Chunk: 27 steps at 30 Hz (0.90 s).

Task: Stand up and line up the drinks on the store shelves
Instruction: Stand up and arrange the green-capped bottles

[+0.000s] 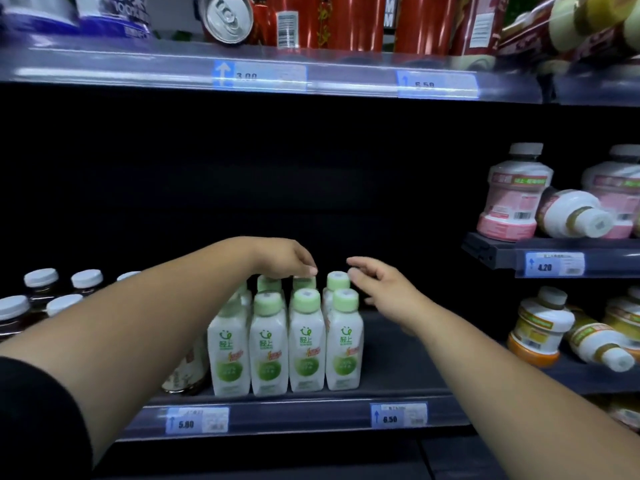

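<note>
Several white bottles with pale green caps (306,344) stand upright in tidy rows on the dark middle shelf (398,362). My left hand (284,258) hovers over the back row, fingertips pointing down just above a green cap, holding nothing. My right hand (381,285) reaches in beside the rightmost back bottle (337,282), fingers loosely curled near its cap, not gripping it. On the right-hand shelves a pink-labelled bottle (571,216) and a yellow-labelled bottle (599,348) lie on their sides among upright ones.
Dark bottles with white caps (41,289) stand at the left of the same shelf. The shelf above carries red cans, with one can (227,17) tipped over. Price tags (398,415) line the shelf edge. Bare shelf lies right of the green bottles.
</note>
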Available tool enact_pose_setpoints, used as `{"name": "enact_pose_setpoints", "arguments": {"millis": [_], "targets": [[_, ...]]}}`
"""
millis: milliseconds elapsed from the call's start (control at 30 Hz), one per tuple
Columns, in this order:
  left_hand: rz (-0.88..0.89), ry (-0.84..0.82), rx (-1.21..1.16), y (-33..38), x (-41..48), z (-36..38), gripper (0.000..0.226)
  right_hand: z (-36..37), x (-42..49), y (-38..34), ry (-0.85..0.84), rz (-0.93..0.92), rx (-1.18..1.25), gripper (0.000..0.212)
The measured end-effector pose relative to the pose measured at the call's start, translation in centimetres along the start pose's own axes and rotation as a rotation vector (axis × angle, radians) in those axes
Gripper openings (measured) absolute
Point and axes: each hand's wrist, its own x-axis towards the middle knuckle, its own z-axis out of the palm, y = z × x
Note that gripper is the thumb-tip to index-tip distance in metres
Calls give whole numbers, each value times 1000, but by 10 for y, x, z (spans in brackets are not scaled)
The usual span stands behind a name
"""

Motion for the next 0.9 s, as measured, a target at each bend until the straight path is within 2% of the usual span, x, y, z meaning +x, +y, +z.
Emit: {"name": "enact_pose_setpoints", "arguments": {"millis": [133,400,500,600,667,767,900], "targets": [[0,-7,-71,-14,-5,8,43,8,15,-8,-55,186,53,39],[13,23,-124,-14,-6,21,33,13,17,-16,-141,275,-35,21],[-6,-16,-49,-12,-10,21,47,11,16,-20,-173,219,-154,42],[29,22,18,-21,-16,25,63,17,14,-29,-210,53,-298,76],[72,51,2,-28,-26,25,69,26,12,-39,-290,-64,-500,96],[37,79,112,-39,-44,31,69,40,9,-47,-397,-156,-926,101],[-12,130,255,-48,-62,43,92,51,9,-47,-442,-110,-1038,109]]}}
